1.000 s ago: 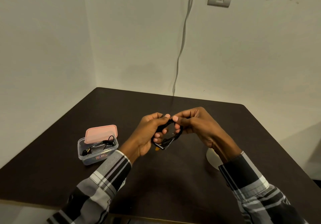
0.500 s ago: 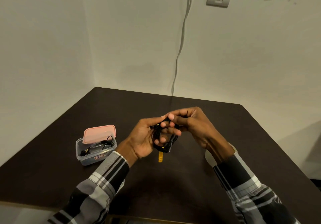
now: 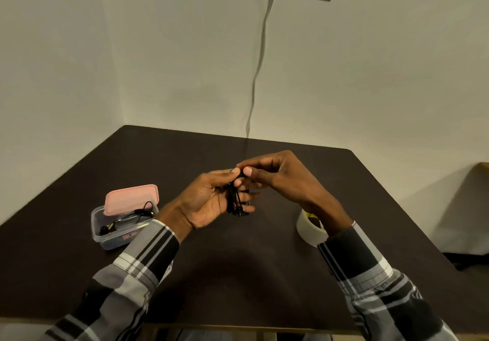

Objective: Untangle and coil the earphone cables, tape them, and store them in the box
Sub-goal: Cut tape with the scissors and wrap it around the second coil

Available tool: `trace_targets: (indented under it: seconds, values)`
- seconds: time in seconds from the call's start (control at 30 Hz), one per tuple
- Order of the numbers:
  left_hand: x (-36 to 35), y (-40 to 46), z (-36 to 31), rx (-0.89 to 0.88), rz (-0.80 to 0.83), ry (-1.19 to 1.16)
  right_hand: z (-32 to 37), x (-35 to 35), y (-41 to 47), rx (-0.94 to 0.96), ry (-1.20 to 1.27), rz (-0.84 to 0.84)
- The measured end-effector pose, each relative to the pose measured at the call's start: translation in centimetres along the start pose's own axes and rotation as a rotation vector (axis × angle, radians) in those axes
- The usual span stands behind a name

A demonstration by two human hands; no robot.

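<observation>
Above the middle of the dark brown table [image 3: 264,274], the left hand [image 3: 209,203] is cradling a coiled bundle of black earphone cable [image 3: 235,203], fingers curled round it. The right hand [image 3: 277,176] is pinching the top of that bundle between thumb and fingertips. A clear plastic box [image 3: 116,232] (pink lid [image 3: 131,198] leaning on its back rim) is sitting near the left edge, holding more earphones [image 3: 127,220]. A white tape roll [image 3: 308,228] is lying under the right wrist.

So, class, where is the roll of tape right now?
The roll of tape sits on the table, right of centre in the head view, partly hidden under the right wrist.
</observation>
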State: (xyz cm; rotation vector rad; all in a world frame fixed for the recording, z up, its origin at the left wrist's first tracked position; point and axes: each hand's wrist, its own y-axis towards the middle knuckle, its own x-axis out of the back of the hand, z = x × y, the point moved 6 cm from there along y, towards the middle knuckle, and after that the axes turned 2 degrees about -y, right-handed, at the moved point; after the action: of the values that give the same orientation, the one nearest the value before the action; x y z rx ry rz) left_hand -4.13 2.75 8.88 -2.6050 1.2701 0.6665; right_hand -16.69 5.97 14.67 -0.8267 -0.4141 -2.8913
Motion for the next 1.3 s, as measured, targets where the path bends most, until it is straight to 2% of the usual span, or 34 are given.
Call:
trace_targets:
  seconds: [0.1,0.2,0.27,0.37,0.53,0.7,0.77,0.87,1.0,1.07,1.17,1.3]
  values:
    - [-1.3,0.7,0.7,0.003,0.055,0.027,-0.5,2.6,-1.6,-0.061,-0.066,-0.123]
    - [-1.2,1.3,1.5,0.023,0.051,0.025,-1.4,7.4,-3.9,-0.142,-0.093,-0.423]
    - [-1.1,1.5,1.9,0.020,0.040,0.037,-2.4,10.0,-6.0,-0.201,-0.152,-0.532]
    - [-1.3,1.9,2.5,0.015,0.031,0.019,-4.7,11.2,-8.3,-0.362,-0.334,-0.483]
    - [-2.2,2.6,3.2,0.006,-0.012,0.015,-10.5,9.9,-9.6,-0.645,-0.666,-0.254]
    - [-2.4,2.8,3.4,-0.029,-0.022,0.014,-13.4,7.8,-8.8,-0.775,-0.874,-0.180]
    - [-2.1,2.6,3.6,-0.024,-0.038,0.025,-13.6,7.6,-8.6,-0.776,-0.888,-0.193]
    - [-1.8,2.3,3.9,-0.014,-0.065,0.017,-13.5,8.3,-8.7,-0.728,-0.785,-0.285]
    - [-1.7,2.3,4.1,-0.016,-0.085,-0.004,-10.7,8.6,-8.2,-0.501,-0.633,-0.423]
    - [-1.9,2.5,4.1,-0.043,-0.091,-0.006,-9.0,7.4,-7.6,-0.384,-0.555,-0.390]
    - [-2.3,2.8,4.2,-0.059,-0.092,0.036,-7.3,4.2,-6.8,-0.255,-0.482,-0.256]
    - [-3.2,2.6,4.2,-0.097,-0.036,0.057,-5.9,0.8,-6.1,-0.187,-0.234,-0.145]
